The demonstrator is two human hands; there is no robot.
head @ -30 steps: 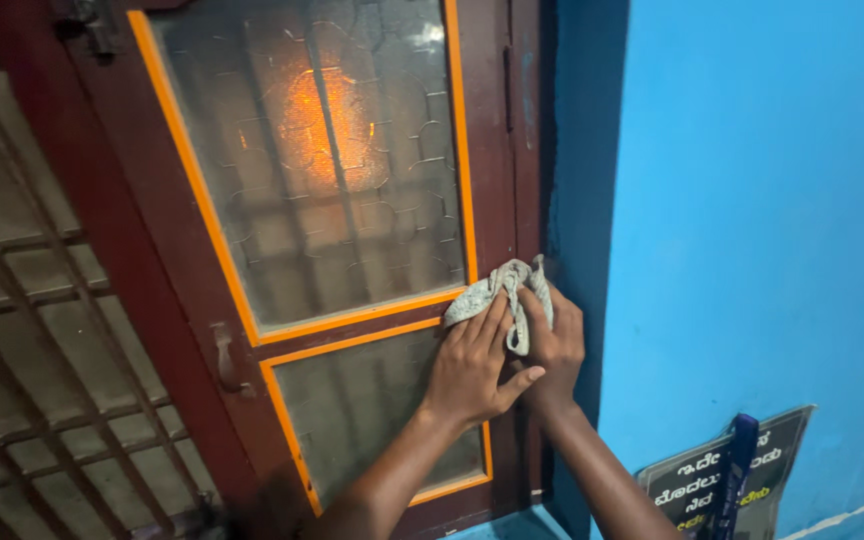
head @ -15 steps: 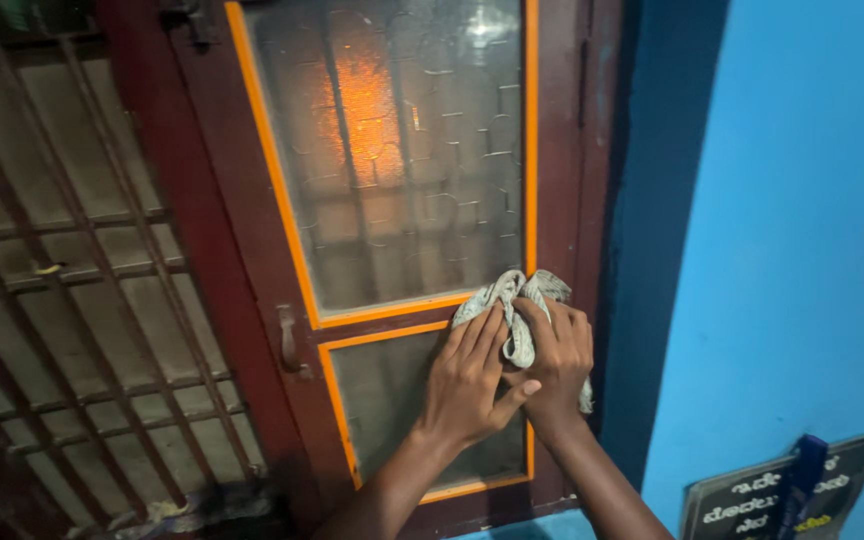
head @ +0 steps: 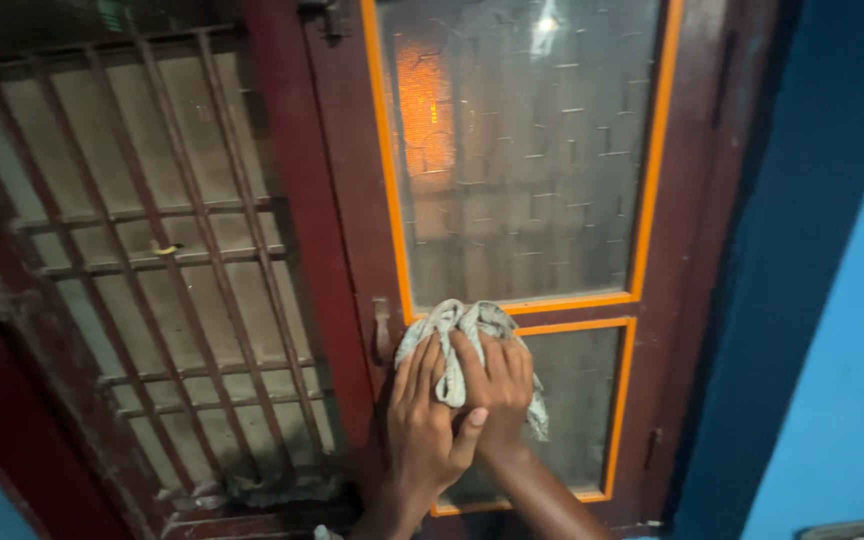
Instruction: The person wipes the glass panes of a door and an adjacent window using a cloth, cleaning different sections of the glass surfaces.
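Observation:
Both my hands press a crumpled grey-white cloth (head: 472, 325) against a dark red window shutter (head: 337, 200) with orange-trimmed frosted glass panes (head: 522, 150). My left hand (head: 420, 420) lies flat on the cloth's left part, near the lower pane's left edge. My right hand (head: 497, 385) grips the cloth's right part, and an end of the cloth hangs below it. The cloth sits on the orange crossbar between the upper and lower panes.
A small metal handle (head: 382, 330) is fixed to the shutter frame just left of the cloth. A window with a metal bar grille (head: 162, 250) stands to the left. A blue wall (head: 852, 300) rises on the right.
Both hands and the cloth have slid left along the crossbar, from the shutter's right side to its left side. The view has shifted so the grille fills more of the frame.

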